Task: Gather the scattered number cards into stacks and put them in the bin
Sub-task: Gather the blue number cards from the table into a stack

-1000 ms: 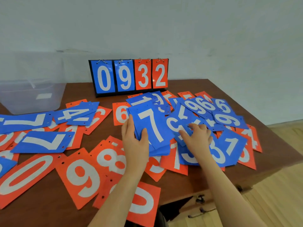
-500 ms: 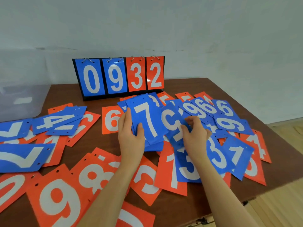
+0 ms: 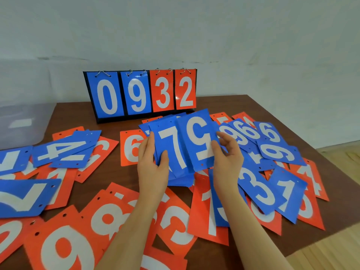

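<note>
Left hand (image 3: 153,168) first: we grip a fanned stack of blue plastic number cards (image 3: 171,151), thumb curled over the face of the white 7, fingers up its left edge. Our right hand (image 3: 227,158) pinches a single blue card with an upside-down 5 (image 3: 199,141) by its right edge, fingers loosely curled. This card already overlaps the stack's right side, its long axis running roughly 12 to 6 o'clock and nearly parallel to the 7, so we judge the coming move is a short slide toward 9 o'clock to square it onto the stack.

More loose blue and orange cards lie across the brown wooden desk (image 3: 233,106) on every side; the nearest blue ones, a fan of 6s (image 3: 272,137), sit at 3 o'clock of the right hand, so that hand is better placed for them. At 10 o'clock, well apart from both hands, stands the translucent plastic bin (image 3: 21,123).
</note>
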`<action>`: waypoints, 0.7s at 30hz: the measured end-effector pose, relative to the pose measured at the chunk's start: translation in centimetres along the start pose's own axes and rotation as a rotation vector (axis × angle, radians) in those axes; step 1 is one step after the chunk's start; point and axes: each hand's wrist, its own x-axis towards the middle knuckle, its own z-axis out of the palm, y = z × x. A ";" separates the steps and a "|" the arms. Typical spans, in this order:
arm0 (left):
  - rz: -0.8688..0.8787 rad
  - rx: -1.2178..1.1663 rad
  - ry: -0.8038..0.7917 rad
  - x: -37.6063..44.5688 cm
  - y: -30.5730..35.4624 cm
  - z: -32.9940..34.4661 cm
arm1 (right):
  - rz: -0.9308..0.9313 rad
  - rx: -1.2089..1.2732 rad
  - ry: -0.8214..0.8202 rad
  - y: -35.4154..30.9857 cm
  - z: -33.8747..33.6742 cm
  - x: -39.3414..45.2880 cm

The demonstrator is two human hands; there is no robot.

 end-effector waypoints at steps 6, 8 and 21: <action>-0.007 -0.025 -0.035 0.8 1.0 -1.3 | -0.002 0.047 -0.123 -1.8 -2.4 -0.7; 0.049 0.017 -0.093 1.0 1.9 -1.6 | 0.020 0.066 -0.180 -2.5 -3.5 -1.4; 0.190 0.089 -0.346 0.1 4.8 -4.0 | -0.272 -0.380 -0.519 -5.4 -5.2 -2.6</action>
